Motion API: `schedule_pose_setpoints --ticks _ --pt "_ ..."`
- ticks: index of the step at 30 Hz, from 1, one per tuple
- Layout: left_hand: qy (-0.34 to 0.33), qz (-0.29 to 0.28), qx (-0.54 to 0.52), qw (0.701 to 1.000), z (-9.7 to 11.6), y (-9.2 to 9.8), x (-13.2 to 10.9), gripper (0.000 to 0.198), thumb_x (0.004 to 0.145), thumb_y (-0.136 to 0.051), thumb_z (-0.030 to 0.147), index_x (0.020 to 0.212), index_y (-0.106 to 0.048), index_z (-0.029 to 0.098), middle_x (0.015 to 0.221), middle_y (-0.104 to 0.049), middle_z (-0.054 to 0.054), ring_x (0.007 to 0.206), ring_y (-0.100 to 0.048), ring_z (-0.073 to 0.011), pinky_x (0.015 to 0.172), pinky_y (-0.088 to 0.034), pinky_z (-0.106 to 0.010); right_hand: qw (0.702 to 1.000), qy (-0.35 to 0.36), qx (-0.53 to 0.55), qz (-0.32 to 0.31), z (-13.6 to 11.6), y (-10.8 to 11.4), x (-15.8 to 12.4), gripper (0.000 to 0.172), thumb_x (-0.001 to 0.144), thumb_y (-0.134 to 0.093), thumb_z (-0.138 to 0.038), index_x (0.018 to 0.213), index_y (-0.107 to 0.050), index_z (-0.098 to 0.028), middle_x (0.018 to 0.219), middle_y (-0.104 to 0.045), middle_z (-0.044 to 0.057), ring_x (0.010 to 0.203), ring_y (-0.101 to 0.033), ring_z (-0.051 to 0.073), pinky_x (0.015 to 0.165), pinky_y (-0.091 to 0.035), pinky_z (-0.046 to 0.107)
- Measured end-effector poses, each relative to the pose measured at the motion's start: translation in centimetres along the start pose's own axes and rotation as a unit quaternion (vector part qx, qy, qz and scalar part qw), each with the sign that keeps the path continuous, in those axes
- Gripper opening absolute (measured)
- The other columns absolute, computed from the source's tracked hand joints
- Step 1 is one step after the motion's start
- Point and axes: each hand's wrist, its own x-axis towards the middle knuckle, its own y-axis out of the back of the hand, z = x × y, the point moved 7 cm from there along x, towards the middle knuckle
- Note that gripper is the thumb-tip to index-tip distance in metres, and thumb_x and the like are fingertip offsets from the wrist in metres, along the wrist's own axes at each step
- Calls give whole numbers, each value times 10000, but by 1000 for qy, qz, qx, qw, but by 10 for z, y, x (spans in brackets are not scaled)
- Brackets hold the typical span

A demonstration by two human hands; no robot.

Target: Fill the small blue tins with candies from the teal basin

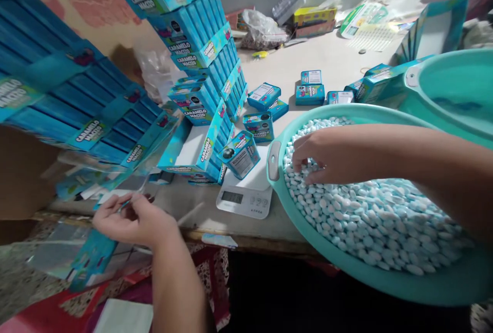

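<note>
My right hand (319, 154) reaches into a turquoise tub (283, 197) of pale blue and white candies (370, 220). Its fingers bend down onto the candies, with the thumb apart from them. My left hand (133, 217) is at the table's front edge, palm up, its fingers curled together; a small bit of blue-green shows between them, too little to name. Between the hands, a small blue candy box (242, 156) stands slightly tilted on a white digital scale (244, 202). Behind it is another small box (259, 126). A partly filled display carton (196, 151) sits left of the scale.
Tall stacks of filled blue cartons (200, 30) rise at the left and back. Several small boxes (310, 92) lie behind the tub. A second turquoise tub (454, 66) is at the right. Plastic bags (265, 27) lie along the wall, and a red stool (210, 276) stands below.
</note>
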Motion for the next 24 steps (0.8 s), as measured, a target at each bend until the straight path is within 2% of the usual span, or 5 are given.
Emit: schedule_pose_setpoints --ticks 6,13,18,21,24 --pt "51 -31 -31 998 -33 -6 3 387 608 -545 190 977 -432 163 911 -525 -23 769 -571 -145 692 -510 -311 1000 -12 15 15 5 -3 3 105 825 -630 -302 902 -699 -323 825 -662 -24 683 -542 164 637 -346 329" --pt "80 -36 -1 996 -23 -2 2 275 700 -586 121 938 -470 193 951 -542 -24 825 -587 -139 725 -554 -301 999 -30 1 13 3 -1 1 146 825 -595 -224 844 -714 -308 763 -661 -8 647 -525 154 649 -326 353" --pt "-129 1 25 991 46 16 -24 212 754 -638 206 935 -530 181 918 -572 -47 765 -585 -164 714 -541 -352 999 -27 19 4 1 0 3 150 812 -603 -221 853 -725 -299 781 -676 -1 640 -525 151 634 -331 352" --pt "-254 -163 -12 953 107 -5 -69 290 747 -718 208 1006 -595 166 915 -626 -65 856 -645 -213 773 -574 -393 999 -16 37 11 0 2 3 124 802 -604 -219 844 -705 -279 771 -674 -8 637 -525 143 608 -333 332" --pt "-170 -316 -59 932 138 -34 -107 613 763 -761 191 1320 -505 177 1278 -586 -158 1223 -597 -285 979 -566 -458 999 -10 40 21 -2 5 3 118 803 -593 -216 850 -689 -267 788 -681 -21 647 -531 136 599 -345 311"
